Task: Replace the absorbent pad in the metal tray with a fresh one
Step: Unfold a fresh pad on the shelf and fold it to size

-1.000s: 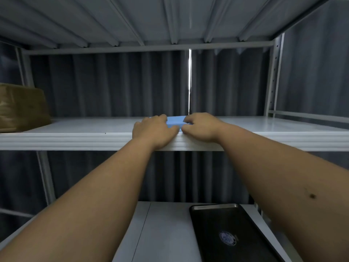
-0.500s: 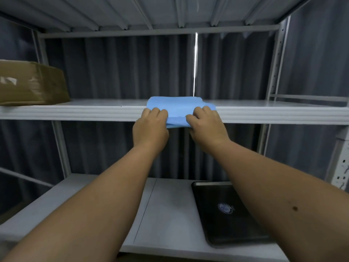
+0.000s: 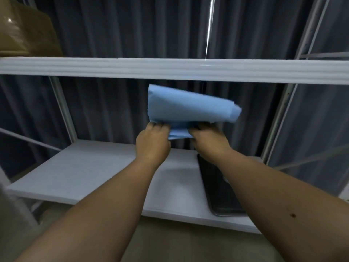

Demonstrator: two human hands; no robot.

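Blue folded pad (image 3: 188, 108), light and floppy, is pinched along its near edge by both hands, left hand (image 3: 153, 142) and right hand (image 3: 207, 142).

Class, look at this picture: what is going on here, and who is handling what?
A person holds a folded blue pad in the air with both hands, the left hand and right hand gripping its near edge. It hangs below the upper shelf. A dark metal tray lies on the lower shelf, partly hidden by the right arm.

Matt blue pad (image 3: 188, 108), glossy dark tray (image 3: 217, 188)
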